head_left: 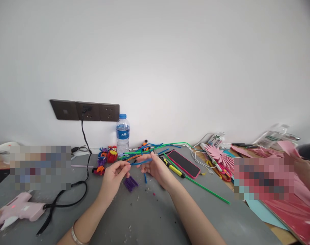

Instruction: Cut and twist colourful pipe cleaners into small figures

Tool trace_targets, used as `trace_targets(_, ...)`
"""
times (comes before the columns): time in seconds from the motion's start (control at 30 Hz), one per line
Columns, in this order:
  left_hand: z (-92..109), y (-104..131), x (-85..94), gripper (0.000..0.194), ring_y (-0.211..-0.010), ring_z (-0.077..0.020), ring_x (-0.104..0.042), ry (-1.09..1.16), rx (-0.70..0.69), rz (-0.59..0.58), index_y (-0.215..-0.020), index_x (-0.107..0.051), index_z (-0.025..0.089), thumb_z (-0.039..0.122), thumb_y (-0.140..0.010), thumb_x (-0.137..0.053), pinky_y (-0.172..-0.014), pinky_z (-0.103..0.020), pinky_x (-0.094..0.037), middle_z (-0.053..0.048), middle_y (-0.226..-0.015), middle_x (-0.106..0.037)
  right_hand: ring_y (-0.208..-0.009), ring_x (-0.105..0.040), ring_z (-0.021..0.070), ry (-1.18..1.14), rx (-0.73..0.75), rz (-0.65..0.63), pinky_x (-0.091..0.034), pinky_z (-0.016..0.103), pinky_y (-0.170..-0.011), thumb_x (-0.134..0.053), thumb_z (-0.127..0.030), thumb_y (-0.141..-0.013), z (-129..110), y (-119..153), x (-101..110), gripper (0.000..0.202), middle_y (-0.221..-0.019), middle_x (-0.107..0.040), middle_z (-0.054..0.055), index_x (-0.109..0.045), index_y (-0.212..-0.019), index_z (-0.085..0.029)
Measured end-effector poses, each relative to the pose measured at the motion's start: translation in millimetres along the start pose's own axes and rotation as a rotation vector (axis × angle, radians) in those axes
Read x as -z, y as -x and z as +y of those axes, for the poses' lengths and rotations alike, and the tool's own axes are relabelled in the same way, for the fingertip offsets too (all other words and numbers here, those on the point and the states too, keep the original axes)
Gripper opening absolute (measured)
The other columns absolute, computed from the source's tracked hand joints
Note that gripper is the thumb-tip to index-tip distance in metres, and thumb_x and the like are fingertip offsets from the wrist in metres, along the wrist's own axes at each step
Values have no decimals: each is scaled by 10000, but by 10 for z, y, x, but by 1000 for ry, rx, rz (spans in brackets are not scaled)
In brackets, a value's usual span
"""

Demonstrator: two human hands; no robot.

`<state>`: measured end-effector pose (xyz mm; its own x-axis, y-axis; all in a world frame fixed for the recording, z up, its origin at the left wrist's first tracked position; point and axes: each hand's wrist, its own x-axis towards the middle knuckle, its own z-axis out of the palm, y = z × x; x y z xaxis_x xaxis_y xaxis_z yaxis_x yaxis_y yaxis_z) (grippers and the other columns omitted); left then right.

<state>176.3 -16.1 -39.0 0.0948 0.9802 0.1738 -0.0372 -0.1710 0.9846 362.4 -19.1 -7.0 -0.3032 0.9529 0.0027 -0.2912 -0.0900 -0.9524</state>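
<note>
Between my hands stretches a blue pipe cleaner. My left hand pinches its left end between thumb and fingertips. My right hand is closed loosely on the other end, its fingers partly extended behind the stem. Just below, on the grey table, lies a bundle of short purple pipe cleaners. A short blue piece lies close to my right fingers. Beyond my hands, blue, green and orange pipe cleaners are piled loosely. Small colourful pipe-cleaner figures stand left of the pile.
A water bottle stands by the wall. Right of my hands lie a yellow-black tool, a phone and a long green pipe cleaner. A pink glue gun with a black cord lies left. Another person's hand holds pink paper at right.
</note>
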Motion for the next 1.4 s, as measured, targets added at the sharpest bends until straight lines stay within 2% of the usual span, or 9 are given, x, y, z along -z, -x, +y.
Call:
trace_targets(0.1, -14, 5, -35, 289, -560, -132, -559, 97, 85, 27, -798, -679, 167, 444, -732, -723, -568, -246, -508, 17, -614, -581, -656, -577, 126, 7, 88, 4, -463, 259, -655, -706, -581, -726, 61, -4, -70, 463, -869, -688, 46, -676, -980, -195)
trace_targets(0.2, -38, 21, -52, 302, -597, -142, -576, 110, 92, 23, -811, -672, 167, 452, -727, -727, -576, -253, -517, 5, -659, -605, -652, -574, 124, 65, 84, 72, -477, 252, -635, -812, -441, -658, 165, -29, -123, 359, -783, -664, 10, -655, -873, -200)
trace_targets(0.43, -70, 42, -52, 259, -639, -152, -559, -13, 31, -16, -753, -642, 178, 432, -771, -692, -556, -226, -462, -4, -688, -599, -565, -548, 127, 132, 118, 147, -480, 268, -575, -783, -486, -657, 305, -111, -130, 345, -638, -622, 2, -633, -740, -186)
trace_targets(0.6, -1, 47, -62, 266, -627, -156, -550, -39, 6, -19, -713, -658, 177, 438, -747, -703, -560, -234, -449, -6, -671, -597, -584, -532, 126, 176, 169, 160, -469, 270, -581, -779, -495, -654, 279, -99, -136, 348, -707, -619, 8, -623, -740, -196)
trace_targets(0.7, 15, 52, -65, 295, -586, -139, -530, 14, 39, -74, -668, -642, 175, 450, -759, -694, -556, -236, -442, 5, -643, -575, -604, -513, 129, 267, 178, 117, -437, 264, -587, -738, -498, -713, 211, -60, -115, 329, -693, -599, 5, -627, -745, -191)
trace_targets(0.83, 32, 59, -76, 340, -524, -99, -456, 255, 217, -141, -654, -619, 165, 479, -749, -711, -492, -221, -404, 27, -608, -500, -600, -464, 114, 299, 123, -10, -382, 251, -577, -722, -481, -748, 106, -9, -84, 319, -679, -572, -6, -643, -762, -172)
trace_targets(1.03, 66, 68, -78, 350, -502, -63, -328, 394, 435, -264, -677, -636, 142, 439, -645, -820, -440, -184, -276, 56, -548, -407, -703, -529, 144, 258, 142, -67, -442, 288, -702, -727, -466, -749, 95, -13, -81, 300, -757, -609, 17, -661, -753, -173)
trace_targets(1.17, 66, 67, -63, 355, -520, -67, -320, 383, 477, -326, -663, -608, 152, 427, -632, -831, -449, -188, -255, 51, -578, -408, -742, -549, 152, 211, 148, -118, -459, 290, -713, -743, -472, -730, 112, -15, -84, 310, -811, -596, 20, -621, -755, -188)
trace_targets(1.4, 109, 87, -57, 358, -511, -64, -284, 399, 465, -391, -641, -505, 179, 389, -690, -790, -455, -181, -213, 70, -578, -365, -796, -545, 163, 217, 163, -102, -461, 300, -753, -707, -427, -774, 55, 19, -138, 264, -845, -571, 29, -571, -788, -202)
